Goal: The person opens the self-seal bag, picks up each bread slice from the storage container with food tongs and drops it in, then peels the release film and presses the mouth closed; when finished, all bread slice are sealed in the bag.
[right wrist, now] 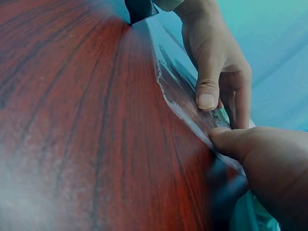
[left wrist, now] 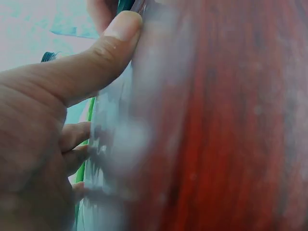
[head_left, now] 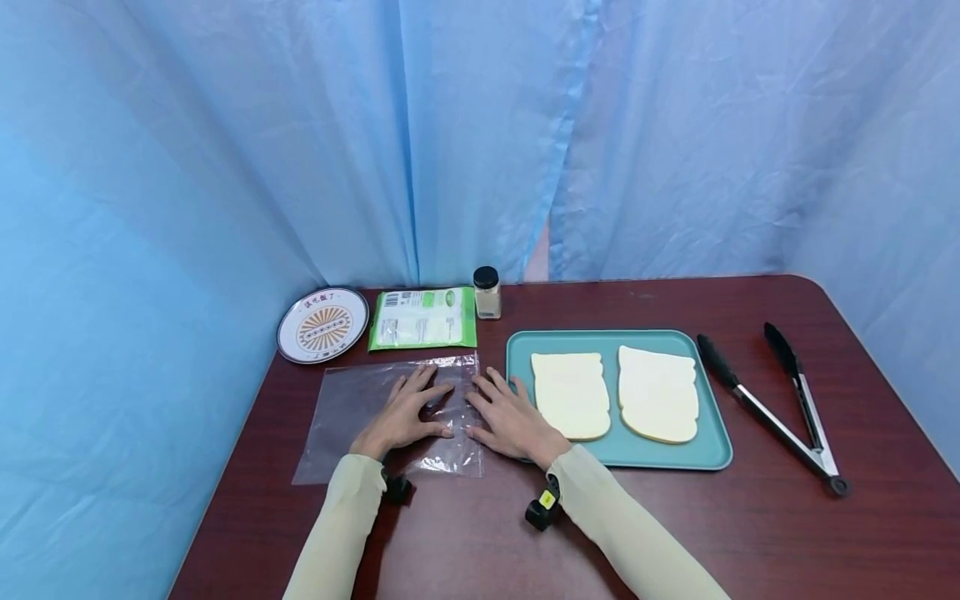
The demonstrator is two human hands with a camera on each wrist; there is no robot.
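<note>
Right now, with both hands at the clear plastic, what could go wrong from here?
The right hand overlaps the tray in the head view, so it might nudge it and shift the bread slices. The clear plastic looks thin, so it may slide or crease under the left hand.

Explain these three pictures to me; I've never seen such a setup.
No machine here: a person's bare left hand and right hand do the work. The wide picture comes from a camera on the head; the two close-ups come from a small camera on each wrist. On the reddish-brown table are a plate, a green-and-white packet, a black-lidded jar, a tray with two bread slices, and tongs. Both hands rest on a clear plastic bag; neither plainly grips it.
</note>
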